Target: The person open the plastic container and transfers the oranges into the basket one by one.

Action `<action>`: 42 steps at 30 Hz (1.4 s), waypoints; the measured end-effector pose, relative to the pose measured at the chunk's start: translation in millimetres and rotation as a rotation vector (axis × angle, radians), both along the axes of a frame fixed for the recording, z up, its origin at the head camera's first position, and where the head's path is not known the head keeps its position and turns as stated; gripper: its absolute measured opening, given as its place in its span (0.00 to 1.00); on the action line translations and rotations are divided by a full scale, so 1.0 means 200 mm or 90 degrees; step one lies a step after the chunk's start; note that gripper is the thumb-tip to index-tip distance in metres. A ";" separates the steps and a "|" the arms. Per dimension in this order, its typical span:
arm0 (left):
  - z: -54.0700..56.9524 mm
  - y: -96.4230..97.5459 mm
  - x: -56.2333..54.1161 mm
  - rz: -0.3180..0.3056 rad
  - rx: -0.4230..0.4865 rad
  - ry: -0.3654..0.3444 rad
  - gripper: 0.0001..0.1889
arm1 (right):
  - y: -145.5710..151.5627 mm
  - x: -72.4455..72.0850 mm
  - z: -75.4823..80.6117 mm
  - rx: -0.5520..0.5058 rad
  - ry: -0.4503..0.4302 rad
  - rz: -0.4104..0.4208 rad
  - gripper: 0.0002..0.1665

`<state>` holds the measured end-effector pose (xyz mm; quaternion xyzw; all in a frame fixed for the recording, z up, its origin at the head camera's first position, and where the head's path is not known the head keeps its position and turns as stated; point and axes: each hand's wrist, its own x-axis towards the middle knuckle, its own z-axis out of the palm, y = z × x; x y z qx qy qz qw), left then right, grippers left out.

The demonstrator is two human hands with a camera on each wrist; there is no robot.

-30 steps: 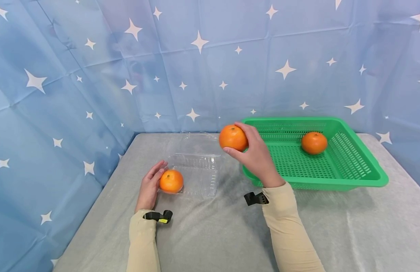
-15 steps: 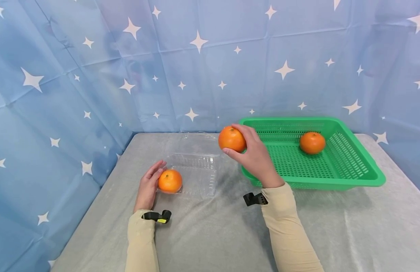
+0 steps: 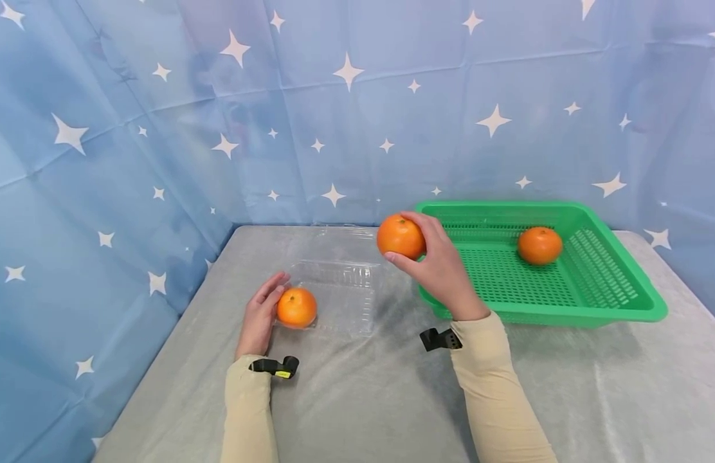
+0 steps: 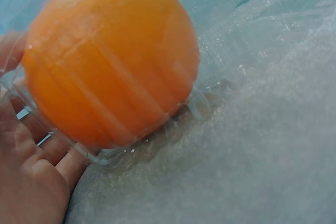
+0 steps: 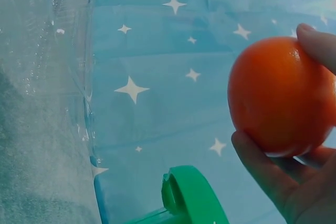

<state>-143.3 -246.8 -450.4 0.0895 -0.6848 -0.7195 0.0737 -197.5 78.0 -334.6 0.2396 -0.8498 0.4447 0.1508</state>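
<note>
In the head view, my right hand [image 3: 438,270] holds an orange mandarin [image 3: 400,236] in the air, just left of the green basket. Fingers and thumb curl round this mandarin [image 5: 281,95] in the right wrist view. My left hand [image 3: 261,317] grips the left side of a clear plastic clamshell box [image 3: 343,308], its thumb near the rim and fingers along the outer wall. A second mandarin [image 3: 297,307] sits in the box's near left corner, beside that thumb. Through the clear wall, the left wrist view shows the same mandarin [image 4: 110,61] close up.
A green plastic basket [image 3: 571,312] stands at the right of the grey-covered table [image 3: 357,405]. One mandarin [image 3: 539,245] lies in it, toward the back right. The clamshell's open lid [image 3: 346,241] extends toward the blue star-patterned curtain [image 3: 311,96] behind.
The head view has shifted a little sideways. Both hands, the held mandarin, the box and the basket keep nearly the same places relative to one another.
</note>
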 end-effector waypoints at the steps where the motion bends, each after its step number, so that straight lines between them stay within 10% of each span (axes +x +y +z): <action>1: 0.00 0.00 0.00 0.000 0.000 0.001 0.24 | 0.00 0.00 0.00 -0.001 -0.001 0.000 0.39; 42: 0.01 -0.01 0.00 -0.003 -0.016 -0.013 0.25 | 0.15 0.01 0.04 0.106 -0.112 -0.051 0.46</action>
